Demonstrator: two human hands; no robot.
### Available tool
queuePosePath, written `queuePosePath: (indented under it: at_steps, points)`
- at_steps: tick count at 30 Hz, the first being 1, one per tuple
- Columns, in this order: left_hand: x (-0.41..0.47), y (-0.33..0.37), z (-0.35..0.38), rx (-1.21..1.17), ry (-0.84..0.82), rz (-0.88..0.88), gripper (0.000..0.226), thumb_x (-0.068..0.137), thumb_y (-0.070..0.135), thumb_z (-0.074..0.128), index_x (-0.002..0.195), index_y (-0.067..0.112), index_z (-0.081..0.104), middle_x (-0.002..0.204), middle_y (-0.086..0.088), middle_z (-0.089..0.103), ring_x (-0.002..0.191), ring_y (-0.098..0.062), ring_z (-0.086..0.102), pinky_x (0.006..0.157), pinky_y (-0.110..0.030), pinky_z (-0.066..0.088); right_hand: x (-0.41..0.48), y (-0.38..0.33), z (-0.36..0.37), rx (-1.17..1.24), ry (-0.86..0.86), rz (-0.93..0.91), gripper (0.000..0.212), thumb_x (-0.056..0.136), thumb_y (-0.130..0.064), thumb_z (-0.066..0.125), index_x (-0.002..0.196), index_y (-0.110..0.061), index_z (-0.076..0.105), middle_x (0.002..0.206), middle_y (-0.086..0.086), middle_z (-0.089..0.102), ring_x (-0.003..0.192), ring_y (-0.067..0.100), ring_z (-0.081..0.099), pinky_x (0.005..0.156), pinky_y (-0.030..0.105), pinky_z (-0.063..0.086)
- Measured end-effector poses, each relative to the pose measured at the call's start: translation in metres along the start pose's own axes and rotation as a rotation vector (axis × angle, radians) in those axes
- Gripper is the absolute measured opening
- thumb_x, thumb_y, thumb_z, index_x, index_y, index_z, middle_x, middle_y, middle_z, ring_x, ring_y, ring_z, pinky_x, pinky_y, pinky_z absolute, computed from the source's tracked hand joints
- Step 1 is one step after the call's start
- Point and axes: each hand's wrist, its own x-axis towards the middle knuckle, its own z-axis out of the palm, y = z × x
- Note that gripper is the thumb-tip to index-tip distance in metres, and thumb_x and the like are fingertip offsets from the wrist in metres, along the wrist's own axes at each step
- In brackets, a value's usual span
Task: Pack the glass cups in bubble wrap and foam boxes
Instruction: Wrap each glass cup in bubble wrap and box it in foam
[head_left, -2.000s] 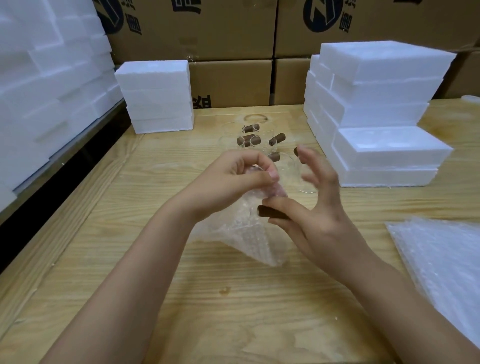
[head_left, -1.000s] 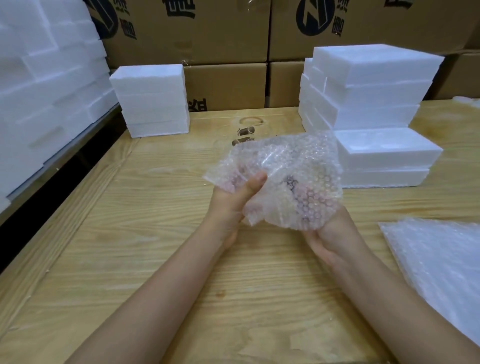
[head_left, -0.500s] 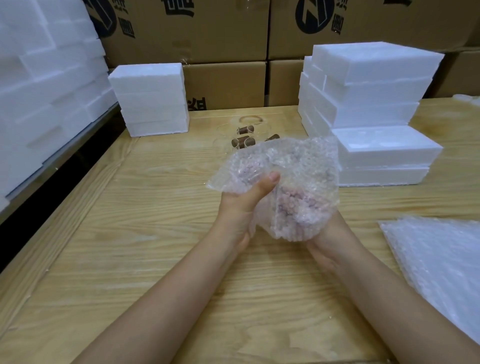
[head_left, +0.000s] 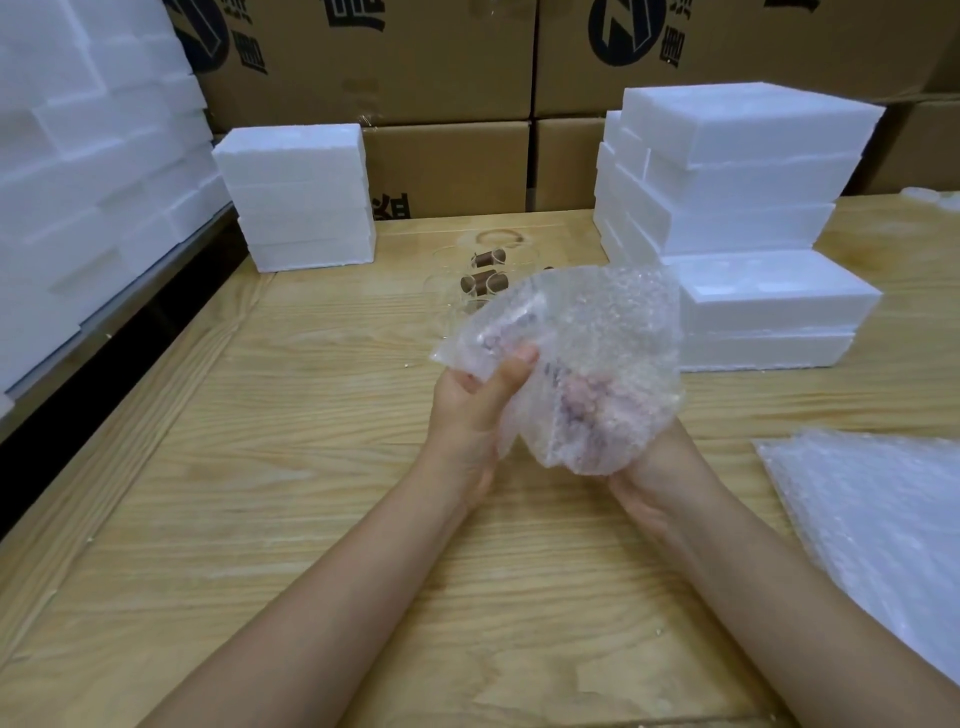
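Both hands hold a bundle of bubble wrap (head_left: 587, 353) above the middle of the wooden table (head_left: 291, 467). My left hand (head_left: 472, 410) grips its left side, thumb pressed over the wrap. From below, my right hand (head_left: 649, 467) cups the bundle, its fingers hidden inside the wrap. A glass cup inside the bundle cannot be made out clearly. Behind the bundle stand several clear glass cups with brown handles (head_left: 483, 280). An open foam box (head_left: 774, 306) sits to the right of the bundle.
A pile of bubble wrap sheets (head_left: 878, 535) lies at the right edge. Stacks of foam boxes stand at the back left (head_left: 298, 197), back right (head_left: 727, 161) and along the left side (head_left: 88, 171). Cardboard cartons (head_left: 447, 78) line the back.
Two seconds ago the wrap lay on the table with a cup being set in it. Both hands have since lifted it, gathered it into a bundle and turned it a little.
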Motion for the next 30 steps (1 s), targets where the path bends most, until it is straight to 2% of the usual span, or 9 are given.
queuePosePath:
  at_steps: [3, 9, 11, 14, 17, 21, 24, 27, 30]
  points:
    - [-0.002, -0.005, 0.004, -0.033, 0.005, 0.06, 0.04, 0.077, 0.012, 0.063, 0.116, 0.01, 0.059, 0.107, -0.008, 0.072, 0.104, -0.026, 0.068, 0.083, -0.038, 0.058, -0.003, 0.007, 0.006, -0.022, 0.003, 0.002, 0.033, 0.079, -0.017, 0.065, 0.11, -0.007, 0.067, 0.107, 0.011, 0.072, 0.101, 0.027, 0.068, 0.081, 0.036, 0.057]
    - [-0.002, 0.004, 0.001, -0.087, 0.015, 0.015, 0.06, 0.075, 0.009, 0.064, 0.133, -0.001, 0.05, 0.125, -0.022, 0.062, 0.112, -0.035, 0.063, 0.09, -0.048, 0.055, 0.001, -0.008, -0.005, -0.001, -0.144, 0.089, 0.034, 0.066, -0.013, 0.071, 0.1, -0.011, 0.072, 0.102, 0.011, 0.073, 0.093, 0.024, 0.07, 0.07, 0.029, 0.058]
    - [0.0, 0.006, -0.003, -0.098, 0.024, -0.003, 0.061, 0.075, 0.01, 0.063, 0.134, 0.0, 0.049, 0.127, -0.023, 0.061, 0.115, -0.037, 0.061, 0.096, -0.052, 0.05, 0.006, -0.016, -0.014, 0.047, -0.049, 0.113, 0.031, 0.062, -0.004, 0.065, 0.092, -0.01, 0.073, 0.09, 0.009, 0.075, 0.08, 0.02, 0.071, 0.059, 0.025, 0.056]
    - [0.002, 0.008, -0.008, -0.109, 0.001, -0.048, 0.067, 0.073, 0.012, 0.07, 0.136, 0.003, 0.049, 0.131, -0.022, 0.058, 0.119, -0.038, 0.058, 0.102, -0.057, 0.044, 0.015, -0.029, -0.024, 0.284, 0.129, 0.06, 0.032, 0.074, 0.002, 0.056, 0.103, -0.008, 0.063, 0.075, 0.002, 0.073, 0.059, 0.007, 0.066, 0.044, 0.016, 0.048]
    - [0.0, 0.009, -0.009, -0.183, -0.017, -0.096, 0.1, 0.049, 0.025, 0.094, 0.137, 0.005, 0.05, 0.134, -0.022, 0.056, 0.123, -0.038, 0.055, 0.106, -0.059, 0.038, 0.018, -0.033, -0.036, 0.512, 0.314, -0.06, 0.019, 0.092, -0.013, 0.056, 0.111, -0.012, 0.058, 0.094, 0.007, 0.069, 0.068, 0.012, 0.067, 0.059, 0.02, 0.053]
    - [0.0, 0.009, -0.01, -0.287, -0.047, -0.107, 0.093, 0.053, 0.031, 0.09, 0.135, 0.008, 0.053, 0.132, -0.019, 0.059, 0.122, -0.036, 0.057, 0.105, -0.059, 0.04, 0.012, -0.022, -0.03, 0.383, 0.359, -0.036, 0.083, 0.08, -0.071, 0.05, 0.139, -0.013, 0.041, 0.127, 0.006, 0.058, 0.098, 0.015, 0.066, 0.08, 0.029, 0.052]
    - [0.001, 0.009, -0.011, -0.33, -0.054, -0.108, 0.089, 0.055, 0.031, 0.089, 0.134, 0.007, 0.054, 0.131, -0.018, 0.06, 0.122, -0.035, 0.057, 0.105, -0.056, 0.04, 0.004, -0.008, -0.009, 0.142, 0.163, 0.004, 0.116, 0.047, -0.083, 0.063, 0.138, -0.013, 0.04, 0.13, 0.006, 0.059, 0.114, 0.019, 0.06, 0.094, 0.035, 0.048]
    - [-0.001, 0.006, -0.009, -0.266, -0.095, -0.112, 0.092, 0.06, 0.033, 0.087, 0.138, 0.005, 0.048, 0.136, -0.022, 0.055, 0.124, -0.036, 0.054, 0.104, -0.052, 0.044, -0.002, 0.004, 0.008, 0.093, 0.033, 0.026, 0.073, 0.067, -0.046, 0.076, 0.125, -0.006, 0.056, 0.116, 0.012, 0.068, 0.109, 0.03, 0.065, 0.092, 0.042, 0.053]
    - [-0.003, 0.002, -0.009, -0.222, -0.114, -0.132, 0.101, 0.053, 0.032, 0.092, 0.139, 0.003, 0.048, 0.137, -0.024, 0.053, 0.125, -0.039, 0.053, 0.106, -0.053, 0.04, 0.004, 0.005, 0.0, 0.159, 0.15, 0.009, 0.023, 0.08, -0.014, 0.067, 0.101, -0.004, 0.069, 0.1, 0.016, 0.073, 0.098, 0.032, 0.069, 0.084, 0.045, 0.056]
